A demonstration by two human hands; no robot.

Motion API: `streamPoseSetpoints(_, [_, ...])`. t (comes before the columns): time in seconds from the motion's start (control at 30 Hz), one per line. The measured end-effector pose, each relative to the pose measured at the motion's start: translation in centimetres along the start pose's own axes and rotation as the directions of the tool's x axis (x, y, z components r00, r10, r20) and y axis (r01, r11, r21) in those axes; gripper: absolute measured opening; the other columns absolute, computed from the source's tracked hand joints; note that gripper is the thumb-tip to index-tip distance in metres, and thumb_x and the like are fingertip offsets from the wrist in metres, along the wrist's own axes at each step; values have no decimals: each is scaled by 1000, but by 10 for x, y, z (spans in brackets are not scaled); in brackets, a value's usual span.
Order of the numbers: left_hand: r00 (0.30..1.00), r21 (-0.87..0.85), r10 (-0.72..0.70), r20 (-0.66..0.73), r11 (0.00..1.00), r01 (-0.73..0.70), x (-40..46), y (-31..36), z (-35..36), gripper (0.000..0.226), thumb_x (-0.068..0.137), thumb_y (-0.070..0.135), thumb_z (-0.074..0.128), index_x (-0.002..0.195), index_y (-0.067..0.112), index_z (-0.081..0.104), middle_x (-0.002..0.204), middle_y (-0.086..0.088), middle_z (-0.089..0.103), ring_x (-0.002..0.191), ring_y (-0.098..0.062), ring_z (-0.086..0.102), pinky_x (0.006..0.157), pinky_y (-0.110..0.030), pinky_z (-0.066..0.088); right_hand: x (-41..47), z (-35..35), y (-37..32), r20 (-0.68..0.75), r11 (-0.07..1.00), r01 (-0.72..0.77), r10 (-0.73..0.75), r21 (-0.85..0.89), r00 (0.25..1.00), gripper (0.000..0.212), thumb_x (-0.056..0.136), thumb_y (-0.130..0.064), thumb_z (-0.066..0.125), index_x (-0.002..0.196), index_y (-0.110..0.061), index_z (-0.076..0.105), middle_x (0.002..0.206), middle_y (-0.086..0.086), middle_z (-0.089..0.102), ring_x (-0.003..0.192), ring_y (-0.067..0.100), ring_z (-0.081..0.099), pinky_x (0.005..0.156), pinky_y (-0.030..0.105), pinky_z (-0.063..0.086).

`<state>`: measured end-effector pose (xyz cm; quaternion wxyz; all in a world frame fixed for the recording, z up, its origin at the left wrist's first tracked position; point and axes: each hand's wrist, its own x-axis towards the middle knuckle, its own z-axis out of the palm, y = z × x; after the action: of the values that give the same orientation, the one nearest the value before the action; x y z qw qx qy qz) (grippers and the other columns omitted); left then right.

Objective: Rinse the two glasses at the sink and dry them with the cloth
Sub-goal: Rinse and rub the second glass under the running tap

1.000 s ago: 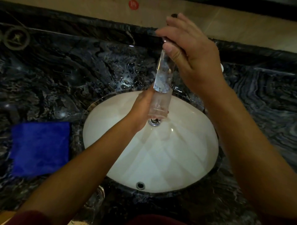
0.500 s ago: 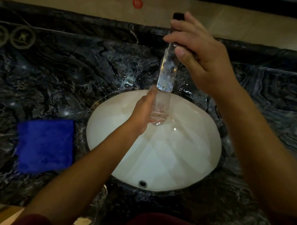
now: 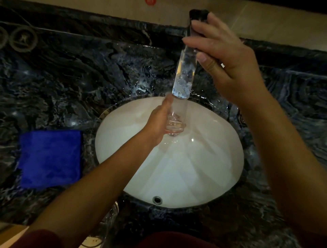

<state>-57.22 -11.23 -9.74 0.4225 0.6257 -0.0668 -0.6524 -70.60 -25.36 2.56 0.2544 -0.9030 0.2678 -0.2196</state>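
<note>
We are at the rinsing step: our left hand (image 3: pixel 160 124) grips a clear glass (image 3: pixel 174 126) low over the white sink (image 3: pixel 203 177), right under the faucet (image 3: pixel 184 74), while our right hand (image 3: pixel 226 58) rests on the dark faucet handle (image 3: pixel 198 16), fingers curled loosely over it. To do this well, we judge it best to keep the glass centred beneath the spout, turn it so water reaches the whole inside and rim, and hold firmly, since wet glass slips against a hard basin. The second glass (image 3: pixel 111 216) stands at the near edge of the dark marble tabletop (image 3: pixel 70 85), partly hidden by our left forearm. The blue cloth (image 3: pixel 50 158) lies flat left of the sink, well apart. We find no readable writing; a red mark (image 3: pixel 150 1) on the wall is cut off.
</note>
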Motion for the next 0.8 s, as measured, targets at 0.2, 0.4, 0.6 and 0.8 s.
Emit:
streamPoseSetpoints(0.2, [1000,-110,-9,23,994,11,6,-3,1,65,97,68,54,112,6,65,75,-12,76,71,-36,76,86,-62,61,-2,0,-2,4,999,18,-18,-27,1000,38,110,-24,52,146,-15,57,159,10,45,155,35,30,127,29,21])
streamPoseSetpoints(0.4, [994,-149,-43,102,987,58,14,-12,-4,73,94,63,61,143,9,56,80,-8,76,68,-27,74,95,-58,54,-58,30,-22,-472,954,-187,279,232,836,9,97,-10,62,105,-12,66,97,-2,68,85,14,63,77,29,50])
streamPoseSetpoints(0.6, [1000,-232,-4,0,973,4,20,-20,-3,58,98,49,64,141,12,55,115,-17,69,83,-28,73,75,-41,61,-123,138,-36,177,361,-801,854,477,490,33,104,-40,53,133,-23,57,115,-6,70,95,-1,66,82,21,52])
streamPoseSetpoints(0.8, [939,19,160,-305,987,-161,27,-26,1,41,97,46,68,117,16,49,98,-6,71,74,-11,75,62,-30,58,-69,171,-14,445,2,-849,851,529,279,55,101,-65,42,101,-17,70,88,7,79,78,25,78,73,44,65])
